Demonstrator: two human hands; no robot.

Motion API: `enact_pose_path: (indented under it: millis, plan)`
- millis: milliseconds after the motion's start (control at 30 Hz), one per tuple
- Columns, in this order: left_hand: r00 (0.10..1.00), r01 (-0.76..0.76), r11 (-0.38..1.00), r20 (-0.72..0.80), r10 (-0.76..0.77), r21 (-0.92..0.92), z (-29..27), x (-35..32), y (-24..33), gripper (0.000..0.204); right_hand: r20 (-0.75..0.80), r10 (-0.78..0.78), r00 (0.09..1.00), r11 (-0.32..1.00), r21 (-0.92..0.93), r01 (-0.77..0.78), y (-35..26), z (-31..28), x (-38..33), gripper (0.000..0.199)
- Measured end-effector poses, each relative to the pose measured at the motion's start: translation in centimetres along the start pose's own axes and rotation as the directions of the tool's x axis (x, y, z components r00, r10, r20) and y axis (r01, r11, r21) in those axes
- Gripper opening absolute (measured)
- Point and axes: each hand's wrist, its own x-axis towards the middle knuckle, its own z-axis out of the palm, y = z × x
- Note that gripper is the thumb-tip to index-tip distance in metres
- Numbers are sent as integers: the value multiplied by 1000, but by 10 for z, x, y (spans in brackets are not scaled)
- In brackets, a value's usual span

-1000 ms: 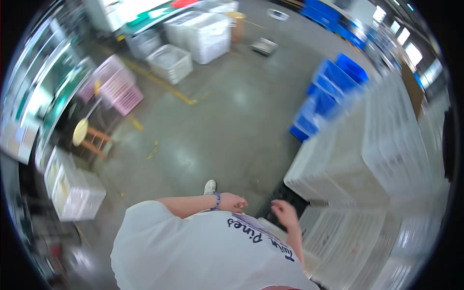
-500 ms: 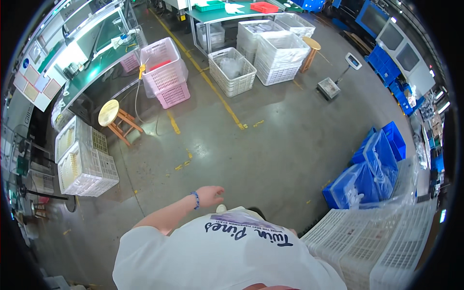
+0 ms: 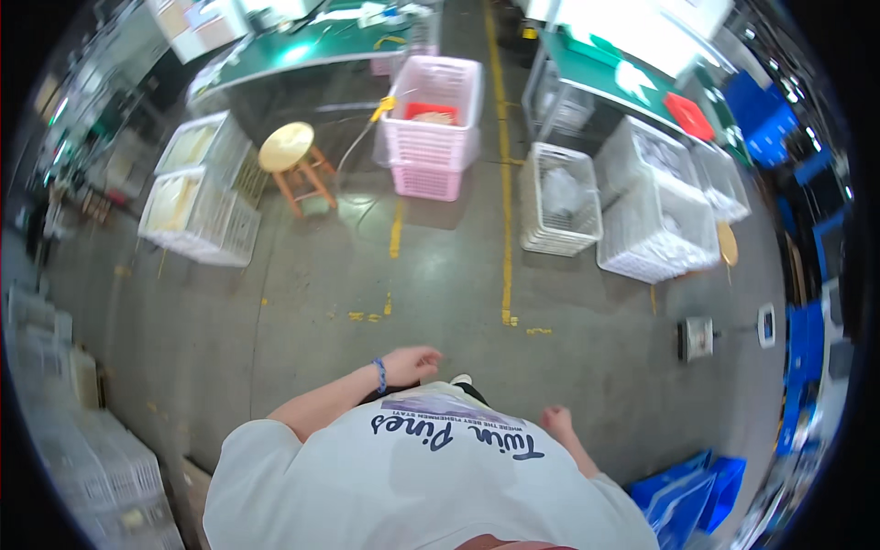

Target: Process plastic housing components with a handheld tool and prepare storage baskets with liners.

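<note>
My left hand (image 3: 412, 364), with a blue beaded bracelet (image 3: 379, 375) at the wrist, hangs over the floor in front of my body. Its fingers are loosely bent and a little apart, with nothing in them. My right hand (image 3: 555, 418) is lower and to the right, its fingers curled in; nothing shows in it, though it is small and slightly blurred. Neither hand touches anything. Ahead stand stacked pink crates (image 3: 431, 151) with a red tray (image 3: 431, 114) inside, and a wooden stool (image 3: 287, 148) left of them.
White crates stand at left (image 3: 206, 215) and right (image 3: 655, 229); a beige crate (image 3: 561, 197) holds clear plastic. Green worktables (image 3: 266, 57) line the back. A platform scale (image 3: 698, 339) and blue bins (image 3: 678, 495) are at right. Yellow lines (image 3: 506, 229) mark the grey floor.
My view has turned to the right, so the pink crates now stand nearly straight ahead. My right hand has come into view, and the large white crates at lower right have left it.
</note>
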Motion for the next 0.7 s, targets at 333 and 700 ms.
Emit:
enact_pose_path:
  millis: [333, 700]
  plan:
    - [835, 206, 863, -378, -400, -461, -93, -20, -95, 32, 147, -239, 960, 961, 181, 211, -307, 26, 198, 21]
    - [346, -856, 507, -622, 703, 97, -439, -118, 104, 19, 672, -309, 674, 829, -157, 537, -563, 154, 323, 22]
